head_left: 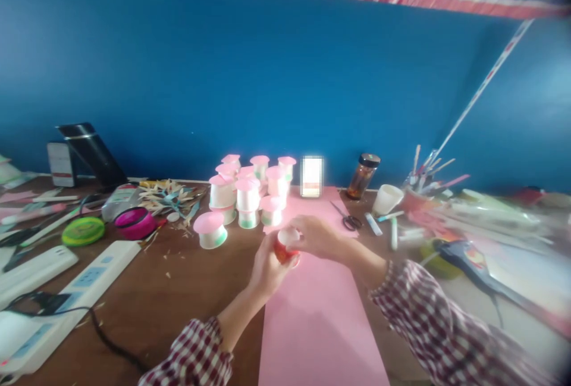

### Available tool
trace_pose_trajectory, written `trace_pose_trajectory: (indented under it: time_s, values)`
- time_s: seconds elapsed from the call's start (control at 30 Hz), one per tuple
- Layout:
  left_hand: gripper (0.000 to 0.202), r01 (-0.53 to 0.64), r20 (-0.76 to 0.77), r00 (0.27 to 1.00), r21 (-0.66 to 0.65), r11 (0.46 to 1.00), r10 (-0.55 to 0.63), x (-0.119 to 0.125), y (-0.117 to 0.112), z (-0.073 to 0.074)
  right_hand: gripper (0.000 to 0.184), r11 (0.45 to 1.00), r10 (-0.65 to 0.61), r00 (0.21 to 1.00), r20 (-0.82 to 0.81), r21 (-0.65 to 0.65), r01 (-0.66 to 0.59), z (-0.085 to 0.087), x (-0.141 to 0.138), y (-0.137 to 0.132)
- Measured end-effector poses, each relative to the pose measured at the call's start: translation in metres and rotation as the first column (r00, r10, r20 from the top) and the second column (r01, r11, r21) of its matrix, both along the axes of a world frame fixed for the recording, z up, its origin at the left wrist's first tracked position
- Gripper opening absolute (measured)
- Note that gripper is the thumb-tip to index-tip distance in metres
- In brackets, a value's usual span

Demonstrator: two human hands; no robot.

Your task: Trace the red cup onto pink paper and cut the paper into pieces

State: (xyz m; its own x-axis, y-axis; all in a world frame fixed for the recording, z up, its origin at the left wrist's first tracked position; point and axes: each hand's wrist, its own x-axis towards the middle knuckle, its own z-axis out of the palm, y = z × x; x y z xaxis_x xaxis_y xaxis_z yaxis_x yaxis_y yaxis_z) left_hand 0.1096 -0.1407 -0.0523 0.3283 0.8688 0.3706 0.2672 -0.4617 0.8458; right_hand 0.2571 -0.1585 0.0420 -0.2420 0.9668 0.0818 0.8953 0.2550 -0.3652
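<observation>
My left hand [266, 267] is wrapped around a small red container [284, 251], held low over the pink sheet [321, 326]. A white round piece [289, 236], which looks like a cap, sits at the container's top. The fingers of my right hand [317, 236] pinch that white piece from the right; whether it is still joined to the container I cannot tell. Just left of my hands stands a white paper cup [212, 239] with a pink disc on top. Behind it, several similar pink-topped cups [247, 198] are grouped, some stacked.
A phone [311, 176] leans upright behind my hands. To the right are scissors [350, 219], a dark-lidded jar [363, 176], a white cup [387, 200] and a glue gun [473, 264]. On the left lie a power strip [80, 308], pink bowl [134, 223] and wood scraps [172, 198].
</observation>
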Motion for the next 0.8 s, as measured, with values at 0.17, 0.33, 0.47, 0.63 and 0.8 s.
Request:
trace_pose_trajectory:
  time_s: [0.17,0.33,0.47,0.63,0.8]
  values:
    - [0.038,-0.013,-0.025,1.000,0.097,0.995,0.016,-0.003,0.003,-0.005,0.021,1.000,-0.006,1.000,0.011,-0.023,0.007,0.003,0.001,0.001]
    - [0.036,-0.056,-0.083,0.994,0.108,0.993,0.065,-0.004,0.008,-0.010,0.023,0.999,-0.008,1.000,0.004,-0.050,0.008,0.009,0.002,-0.001]
    - [0.038,-0.074,-0.115,0.990,0.083,0.994,0.083,-0.004,0.009,-0.011,0.025,0.998,0.033,0.999,-0.003,-0.054,-0.033,0.009,0.005,0.002]
    - [0.040,-0.089,-0.155,0.982,0.099,0.991,0.104,-0.003,0.011,-0.016,0.034,0.998,0.065,0.998,-0.010,-0.021,-0.065,0.003,0.011,0.006]
    - [0.045,-0.113,-0.193,0.972,0.111,0.987,0.133,-0.003,0.013,-0.019,0.047,0.990,0.138,0.979,-0.147,-0.011,-0.142,-0.002,0.027,0.000]
